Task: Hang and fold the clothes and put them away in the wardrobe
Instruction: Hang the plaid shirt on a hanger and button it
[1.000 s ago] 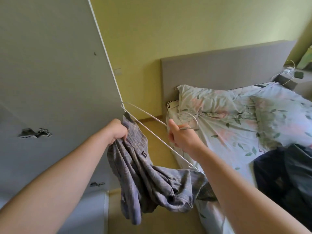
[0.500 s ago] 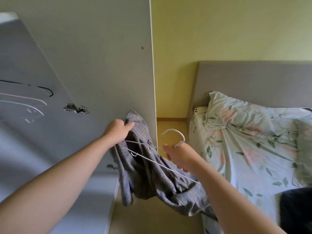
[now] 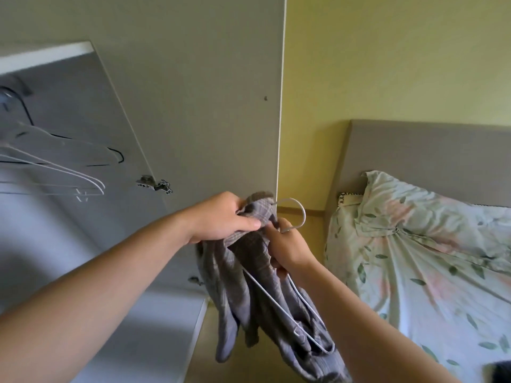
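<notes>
A grey checked shirt (image 3: pixel 249 294) hangs bunched in front of me, beside the open wardrobe door (image 3: pixel 210 106). My left hand (image 3: pixel 221 217) grips its upper part, near the collar. A white wire hanger (image 3: pixel 297 214) runs through the cloth, its hook sticking up and its lower corner poking out low down. My right hand (image 3: pixel 287 247) holds the hanger just below the hook, close against my left hand. Inside the wardrobe several bare hangers (image 3: pixel 55 167) hang at the left.
A bed (image 3: pixel 414 258) with a floral cover and pillow and a grey headboard (image 3: pixel 414 156) stands to the right. A dark garment (image 3: pixel 500 371) lies at the bed's lower right corner. A door hinge (image 3: pixel 153 183) juts from the wardrobe. A strip of wooden floor runs between wardrobe and bed.
The view has turned left toward the wardrobe. My hands have come together and the hanger has swung from lying across to pointing down inside the shirt.
</notes>
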Demonstrator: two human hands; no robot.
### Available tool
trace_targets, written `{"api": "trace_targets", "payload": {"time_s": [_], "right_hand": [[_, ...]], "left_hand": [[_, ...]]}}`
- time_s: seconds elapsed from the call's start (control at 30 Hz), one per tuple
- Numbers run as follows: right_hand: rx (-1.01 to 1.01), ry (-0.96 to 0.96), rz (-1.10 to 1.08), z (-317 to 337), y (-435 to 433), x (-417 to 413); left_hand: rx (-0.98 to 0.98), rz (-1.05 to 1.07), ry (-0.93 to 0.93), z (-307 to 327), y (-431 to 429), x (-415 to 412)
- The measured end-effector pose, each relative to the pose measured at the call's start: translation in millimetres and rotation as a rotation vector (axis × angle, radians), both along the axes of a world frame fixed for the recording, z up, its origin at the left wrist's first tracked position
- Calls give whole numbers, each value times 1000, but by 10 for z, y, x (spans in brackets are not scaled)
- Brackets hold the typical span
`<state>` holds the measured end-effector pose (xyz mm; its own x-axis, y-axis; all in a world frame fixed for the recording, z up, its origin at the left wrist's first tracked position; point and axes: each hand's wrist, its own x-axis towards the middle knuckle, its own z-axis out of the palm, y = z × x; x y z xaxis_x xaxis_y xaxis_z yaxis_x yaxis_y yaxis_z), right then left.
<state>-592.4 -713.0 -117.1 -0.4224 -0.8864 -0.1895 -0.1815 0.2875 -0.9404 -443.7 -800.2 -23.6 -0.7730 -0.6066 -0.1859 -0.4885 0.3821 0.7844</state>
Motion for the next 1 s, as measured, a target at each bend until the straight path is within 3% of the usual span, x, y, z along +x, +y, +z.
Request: {"api": "trace_targets", "payload": {"time_s": [0.07, 0.17, 0.33, 0.43, 0.53, 0.63, 0.7, 0.77, 0.87, 1.0], "right_hand": [[-24, -15, -21, 39, 3, 12], [-52, -17, -28, 149, 9, 36], [-153, -131, 54, 412, 5, 6], [-226, -322, 205, 544, 40, -47], [-230, -661, 453, 592, 88, -191], [-153, -836, 486, 528, 95, -308], [-62, -703, 394, 437, 50, -341], [39, -434, 346, 355, 6, -338], [215, -74, 460, 282, -43, -235], [181, 291, 451, 199, -149, -31]], "left_hand": [[-238, 11, 1, -27, -42, 51], [-562, 10, 158, -133, -80, 74], [-659, -147, 117, -162, -169, 50], [-814, -147, 119, -86, -256, 68], [-999, -136, 148, 18, -291, 67], [-995, -35, 116, 120, -263, 35], [-1027, -20, 92, 147, -220, 24], [-1062, -37, 103, 163, -180, 22], [-995, -43, 191, 210, -148, 35], [-972, -7, 190, 287, -130, 76]]}}
